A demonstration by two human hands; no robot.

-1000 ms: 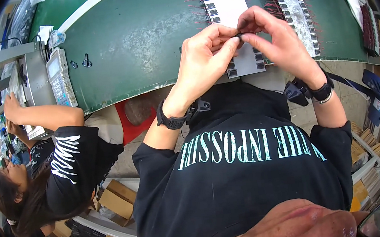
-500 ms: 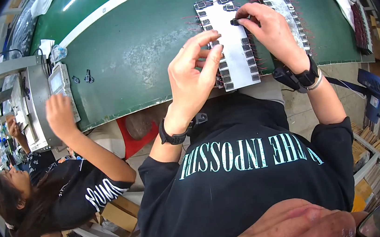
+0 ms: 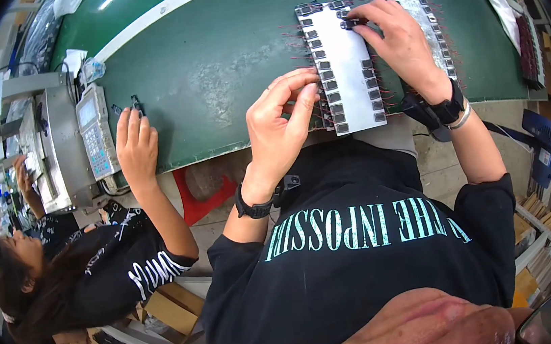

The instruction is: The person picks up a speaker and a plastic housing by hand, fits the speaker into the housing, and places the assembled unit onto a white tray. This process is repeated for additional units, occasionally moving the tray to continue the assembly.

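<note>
Steadying the grey component tray (image 3: 342, 55), the left hand (image 3: 282, 125) was rested half-curled against its near left edge, nothing gripped. A small black component (image 3: 348, 24) was pinched in the right hand's (image 3: 398, 39) fingertips at the tray's far right row, apparently for seating.

One head-worn fisheye view looks steeply down from above the person's chest, facing forward over the green work surface (image 3: 209, 64). It sits close: the torso fills the lower half and both forearms enter from below. Straight edges bow toward the rim, where a co-worker (image 3: 63, 278) appears lower left.
</note>
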